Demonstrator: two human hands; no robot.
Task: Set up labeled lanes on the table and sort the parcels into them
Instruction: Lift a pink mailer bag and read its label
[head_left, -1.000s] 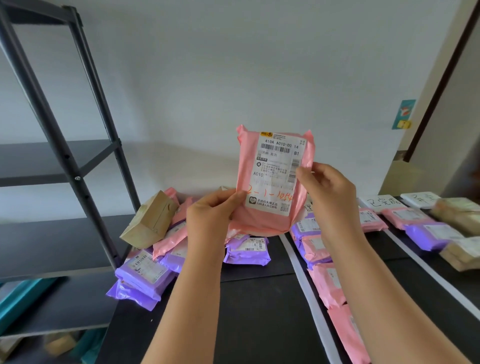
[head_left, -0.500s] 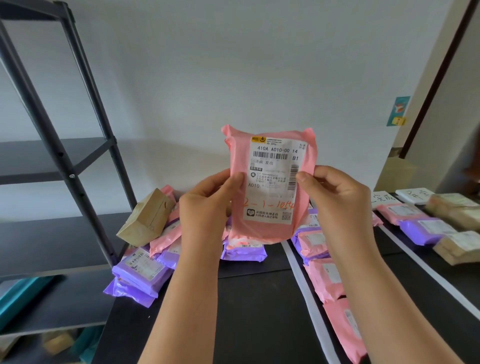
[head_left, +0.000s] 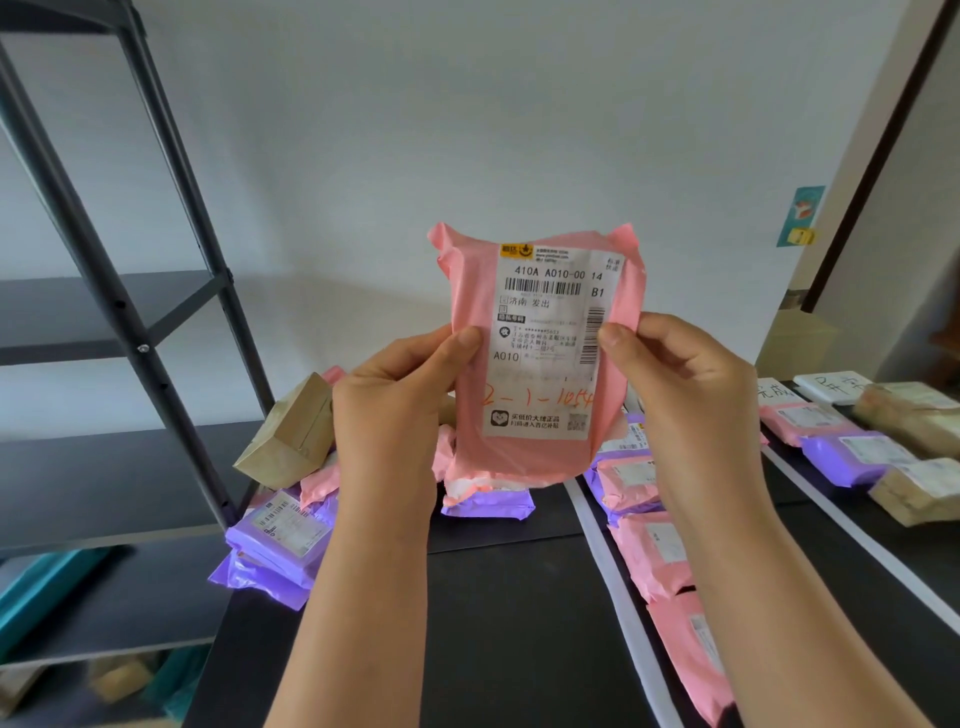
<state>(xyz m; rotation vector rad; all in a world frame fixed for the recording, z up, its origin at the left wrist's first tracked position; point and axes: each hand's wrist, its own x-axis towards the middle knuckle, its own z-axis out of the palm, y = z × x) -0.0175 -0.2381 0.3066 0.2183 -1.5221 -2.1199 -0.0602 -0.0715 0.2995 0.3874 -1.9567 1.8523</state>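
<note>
Reading seems the step: left hand (head_left: 389, 410) and right hand (head_left: 685, 395) pinch the pink plastic mailer parcel (head_left: 519, 452) by its sides mid-frame; keep its white paper label (head_left: 545, 338) flat.

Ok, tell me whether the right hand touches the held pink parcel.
Touching. Head view shows the right hand pinching the pink parcel at its right edge.
</note>
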